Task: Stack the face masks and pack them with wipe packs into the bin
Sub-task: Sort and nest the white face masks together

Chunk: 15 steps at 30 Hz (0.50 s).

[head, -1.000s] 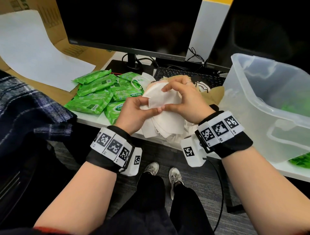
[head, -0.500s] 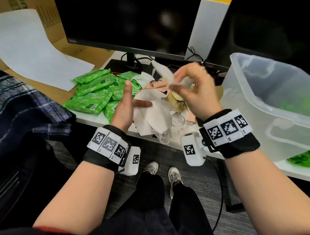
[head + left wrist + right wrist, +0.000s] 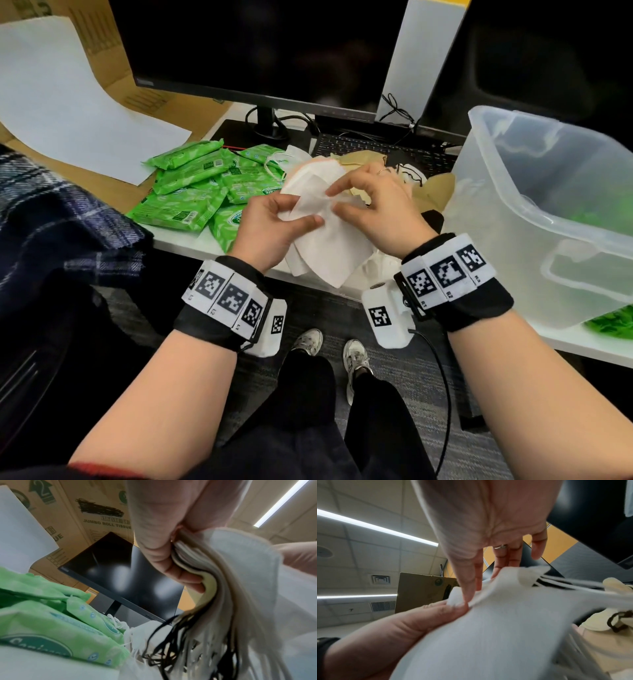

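Since half a second ago, your right hand [image 3: 373, 209] has dropped from its raised position back onto the stack of face masks [image 3: 329, 246], laying another white one on top. Your left hand [image 3: 270, 229] keeps its grip closed around the stack's edge, above the table [image 3: 181, 241] front. Right fingertips [image 3: 334, 192] pinch the top mask. Green wipe packs [image 3: 191, 192] lie left; the clear bin [image 3: 548, 212] stands right.
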### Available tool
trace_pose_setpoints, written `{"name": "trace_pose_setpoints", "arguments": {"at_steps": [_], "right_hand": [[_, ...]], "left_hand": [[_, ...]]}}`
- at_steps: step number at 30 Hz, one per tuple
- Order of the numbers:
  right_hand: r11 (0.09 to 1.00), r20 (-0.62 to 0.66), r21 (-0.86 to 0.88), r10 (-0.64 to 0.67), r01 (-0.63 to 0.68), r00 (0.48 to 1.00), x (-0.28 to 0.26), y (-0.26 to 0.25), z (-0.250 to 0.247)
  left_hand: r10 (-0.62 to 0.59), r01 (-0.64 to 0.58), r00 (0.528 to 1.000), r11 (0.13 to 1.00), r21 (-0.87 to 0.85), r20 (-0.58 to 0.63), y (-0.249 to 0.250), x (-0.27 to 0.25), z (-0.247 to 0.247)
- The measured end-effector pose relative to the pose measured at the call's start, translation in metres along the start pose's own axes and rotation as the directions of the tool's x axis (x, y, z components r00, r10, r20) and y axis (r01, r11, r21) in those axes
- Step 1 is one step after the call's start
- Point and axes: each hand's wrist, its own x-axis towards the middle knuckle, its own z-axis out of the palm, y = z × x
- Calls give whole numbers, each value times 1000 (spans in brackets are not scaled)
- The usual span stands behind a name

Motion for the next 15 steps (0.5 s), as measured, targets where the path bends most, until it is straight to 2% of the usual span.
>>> {"name": "trace_pose_setpoints", "arguments": {"at_steps": [4,8,12,15], "right_hand": [[999,0,-30,-15,15,1000,1,5,6],[999,17,-27,-16,16,1000,3,7,2],[996,6,82,28,-28,1000,5,8,-7],[997,-2,67,34,-34,999,8,7,-10]], "left_hand": [[59,-60,997,998,0,43,3,-4,0],[45,-43,997,998,-35,69,5,-5,1],[37,-36,996,999,-18,87,5,-4,-1],[42,-42,996,999,-8,77,3,-3,0]]}}
